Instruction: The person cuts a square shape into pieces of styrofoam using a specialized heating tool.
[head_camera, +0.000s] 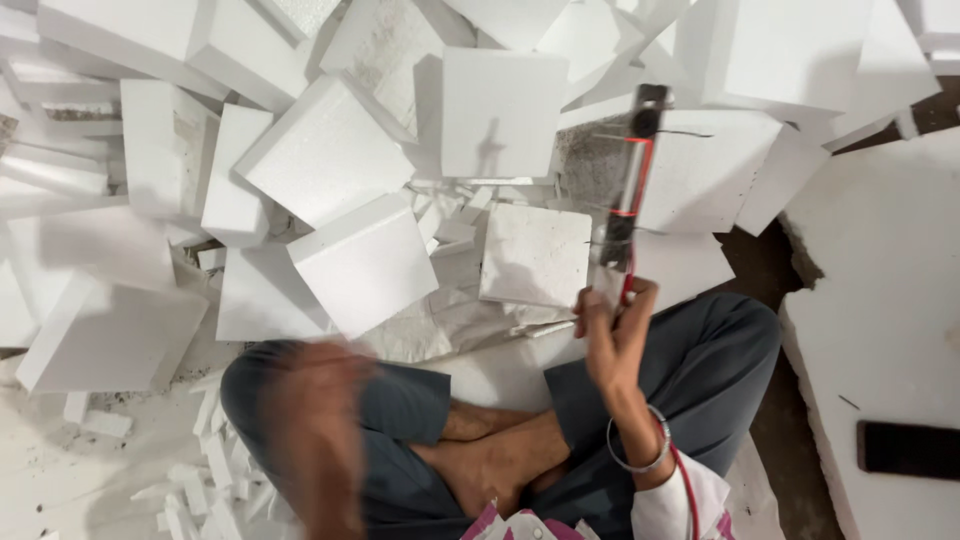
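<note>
Head view: right hand (612, 335) clenched on a long metal cutting tool (630, 170) held upright above white foam blocks (365, 262) on the floor — left hand (315, 430) blurred, grip cannot tell — best steady tool and keep its red cord (688, 490) clear.

We have one view, from a camera on the person's head, looking steeply down and close over crossed legs (500, 450) towards the heaped white foam blocks (330, 150) just ahead.
</note>
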